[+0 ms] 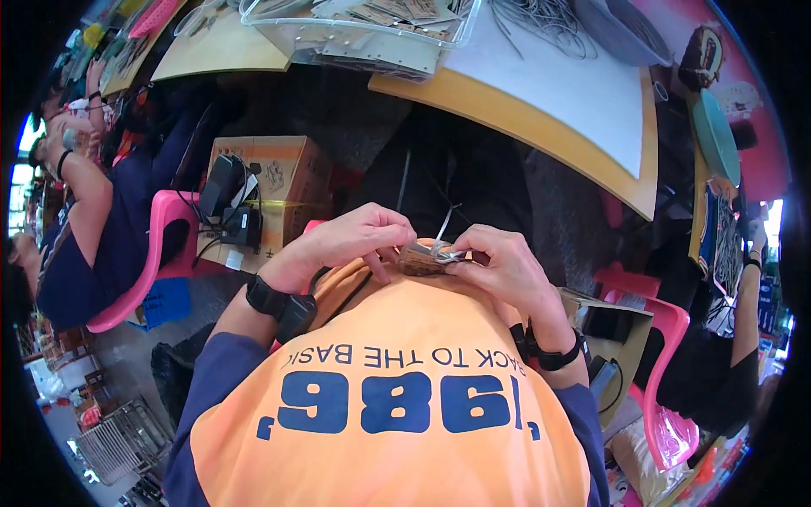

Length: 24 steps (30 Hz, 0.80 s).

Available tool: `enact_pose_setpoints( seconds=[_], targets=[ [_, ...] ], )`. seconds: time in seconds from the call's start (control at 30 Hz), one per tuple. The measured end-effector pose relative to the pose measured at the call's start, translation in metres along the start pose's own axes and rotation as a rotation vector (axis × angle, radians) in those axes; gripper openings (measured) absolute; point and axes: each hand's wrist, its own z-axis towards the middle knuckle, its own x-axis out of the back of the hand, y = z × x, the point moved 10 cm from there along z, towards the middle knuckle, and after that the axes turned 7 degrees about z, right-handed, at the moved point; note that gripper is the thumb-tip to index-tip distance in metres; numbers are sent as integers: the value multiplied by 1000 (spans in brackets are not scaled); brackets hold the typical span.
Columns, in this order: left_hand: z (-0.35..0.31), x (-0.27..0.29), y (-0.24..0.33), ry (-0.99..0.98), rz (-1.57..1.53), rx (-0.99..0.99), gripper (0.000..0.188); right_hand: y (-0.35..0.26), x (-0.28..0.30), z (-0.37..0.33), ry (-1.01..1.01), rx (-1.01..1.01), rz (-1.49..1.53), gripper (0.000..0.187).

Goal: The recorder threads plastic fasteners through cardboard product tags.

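Right at the far edge of the orange shirt (pixel 389 325) I see a small brown piece (pixel 420 261), its long axis running roughly left to right along that edge. The right hand (pixel 500 264) pinches its right end, the nearer of the two; the left hand (pixel 369 239) curls at its left, grip hard to tell. Grey cord (pixel 443 226) points away from the shirt.

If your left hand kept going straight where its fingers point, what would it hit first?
The left hand would probably first meet the small, brown, flat-looking piece beside the right hand; its fingers look very near or touching, but depth is unclear.
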Motion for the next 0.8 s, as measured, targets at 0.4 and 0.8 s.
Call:
enact_pose_setpoints(
  seconds=[0.4, 0.8],
  targets=[
    [-7, -19, 22, 15, 424, -271, 24, -5, 10, -15, 133, 84, -3, 19],
    [-10, -12, 4, 193, -327, -186, 16, -8, 0, -17, 58, 39, 111, 23]
  ],
)
